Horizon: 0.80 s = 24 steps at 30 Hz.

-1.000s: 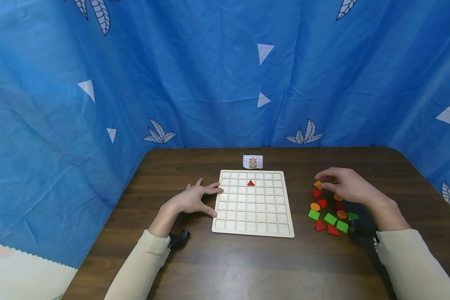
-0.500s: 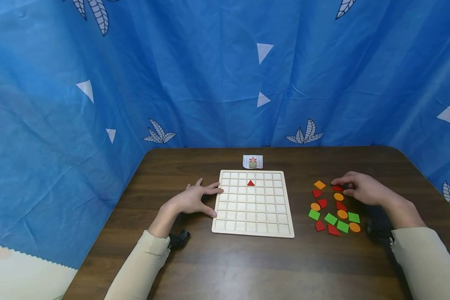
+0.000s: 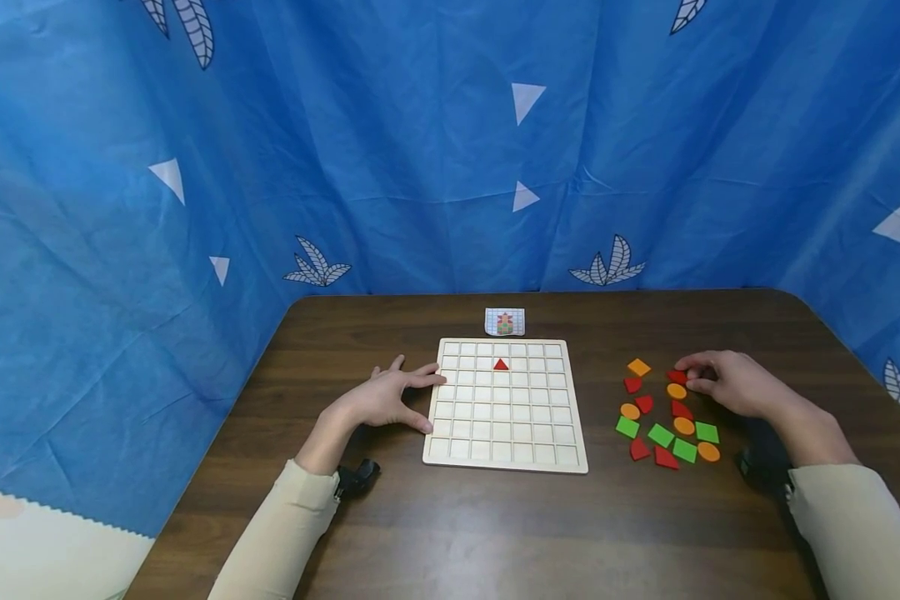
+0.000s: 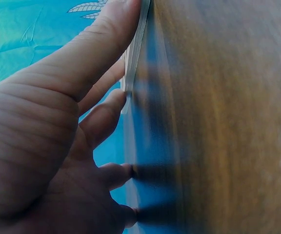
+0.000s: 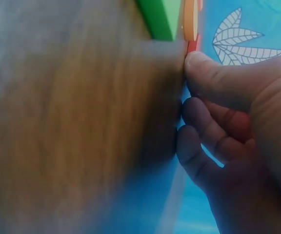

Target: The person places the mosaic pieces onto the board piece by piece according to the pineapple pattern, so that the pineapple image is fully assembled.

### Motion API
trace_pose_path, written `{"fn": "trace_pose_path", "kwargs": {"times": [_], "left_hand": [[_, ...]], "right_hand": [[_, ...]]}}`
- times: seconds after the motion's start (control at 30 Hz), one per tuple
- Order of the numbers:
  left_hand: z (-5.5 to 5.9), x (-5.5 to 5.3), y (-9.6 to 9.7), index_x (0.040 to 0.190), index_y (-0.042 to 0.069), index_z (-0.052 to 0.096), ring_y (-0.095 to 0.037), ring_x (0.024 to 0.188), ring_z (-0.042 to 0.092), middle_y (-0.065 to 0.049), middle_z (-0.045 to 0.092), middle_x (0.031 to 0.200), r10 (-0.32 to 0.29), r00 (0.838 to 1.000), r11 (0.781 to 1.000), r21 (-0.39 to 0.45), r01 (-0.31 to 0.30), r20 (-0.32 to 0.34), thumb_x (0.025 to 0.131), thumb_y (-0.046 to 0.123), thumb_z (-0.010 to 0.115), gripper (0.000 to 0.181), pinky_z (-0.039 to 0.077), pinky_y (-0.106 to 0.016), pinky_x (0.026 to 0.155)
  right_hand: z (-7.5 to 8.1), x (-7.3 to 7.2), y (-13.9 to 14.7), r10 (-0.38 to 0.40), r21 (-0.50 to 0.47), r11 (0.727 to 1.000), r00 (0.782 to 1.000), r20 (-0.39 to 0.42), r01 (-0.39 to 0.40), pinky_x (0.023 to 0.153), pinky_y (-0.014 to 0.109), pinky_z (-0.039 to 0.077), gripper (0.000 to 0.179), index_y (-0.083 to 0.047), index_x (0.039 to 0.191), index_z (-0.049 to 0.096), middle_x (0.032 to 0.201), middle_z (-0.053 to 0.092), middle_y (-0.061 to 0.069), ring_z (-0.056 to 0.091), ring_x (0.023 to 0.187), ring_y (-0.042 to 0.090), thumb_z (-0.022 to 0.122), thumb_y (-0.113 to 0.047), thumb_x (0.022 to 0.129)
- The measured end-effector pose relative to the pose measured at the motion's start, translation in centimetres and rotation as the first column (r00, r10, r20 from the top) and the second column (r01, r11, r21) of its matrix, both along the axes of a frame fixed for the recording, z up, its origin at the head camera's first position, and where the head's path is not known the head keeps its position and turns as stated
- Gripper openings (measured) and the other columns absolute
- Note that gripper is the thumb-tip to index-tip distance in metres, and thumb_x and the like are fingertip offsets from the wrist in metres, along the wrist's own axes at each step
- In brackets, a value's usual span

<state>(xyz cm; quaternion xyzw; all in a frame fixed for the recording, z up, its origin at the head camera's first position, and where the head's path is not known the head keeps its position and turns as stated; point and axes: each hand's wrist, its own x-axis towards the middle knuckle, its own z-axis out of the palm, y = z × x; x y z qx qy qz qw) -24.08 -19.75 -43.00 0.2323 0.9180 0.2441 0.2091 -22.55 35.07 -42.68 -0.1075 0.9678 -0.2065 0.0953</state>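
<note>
In the head view a pale wooden board point(image 3: 505, 417) with a grid of square cells lies on the table. One red triangle point(image 3: 501, 364) sits in a cell near its top. My left hand point(image 3: 378, 398) rests at the board's left edge, thumb and forefinger spread against it; the left wrist view has the thumb point(image 4: 106, 36) along the board's side. My right hand point(image 3: 735, 383) pinches a flat red piece point(image 3: 677, 377) at table level. Thumb and fingers partly cover this piece, so its full shape is hidden. Below it lies an orange disc point(image 3: 677, 391).
Left of and below the right hand lie several loose flat pieces, among them an orange square point(image 3: 639, 367), green squares point(image 3: 661, 434) and red pieces point(image 3: 666, 457). A small card point(image 3: 505, 322) with a coloured grid pattern lies behind the board. Blue curtain point(image 3: 450, 167) surrounds the table.
My right hand has moved right from beside the orange square to the red piece, which has shifted slightly rightward. The left hand and the board stay in place.
</note>
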Motion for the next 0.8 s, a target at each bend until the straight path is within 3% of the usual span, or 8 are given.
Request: {"fn": "trace_pose_path", "kwargs": {"times": [0.37, 0.63, 0.8], "left_hand": [[0.1, 0.1, 0.0, 0.153, 0.035, 0.051, -0.045, 0.159, -0.004, 0.010, 0.027, 0.170, 0.000, 1.000, 1.000, 0.008, 0.000, 0.002, 0.079, 0.047, 0.086, 0.083, -0.004, -0.075, 0.120], [0.2, 0.1, -0.1, 0.153, 0.034, 0.051, -0.046, 0.159, -0.004, 0.009, 0.028, 0.170, 0.001, 1.000, 1.000, 0.008, -0.001, -0.003, 0.079, 0.047, 0.086, 0.083, -0.004, -0.075, 0.120], [-0.1, 0.1, -0.1, 0.153, 0.036, 0.051, -0.045, 0.159, -0.004, 0.011, 0.028, 0.170, 0.000, 1.000, 1.000, 0.005, 0.000, -0.004, 0.079, 0.048, 0.086, 0.083, -0.004, -0.075, 0.120]], "right_hand": [[0.1, 0.0, -0.9, 0.022, 0.009, 1.000, 0.997, -0.071, -0.021, 0.080, 0.046, 0.053, 0.032, 0.010, 0.124, 0.063, 0.096, 0.065, 0.010, 0.055, 0.084, 0.022, 0.064, -0.011, 0.100], [1.9, -0.5, -4.5, 0.033, -0.054, 0.998, 0.994, -0.100, -0.039, 0.068, 0.029, 0.051, 0.030, 0.008, 0.123, 0.063, 0.093, 0.063, 0.010, 0.054, 0.081, 0.021, 0.065, -0.010, 0.100], [2.3, -0.8, -7.2, 0.021, -0.075, 0.997, 0.994, -0.111, -0.029, 0.066, 0.028, 0.051, 0.029, 0.007, 0.123, 0.064, 0.094, 0.063, 0.012, 0.054, 0.081, 0.022, 0.067, -0.010, 0.099]]}}
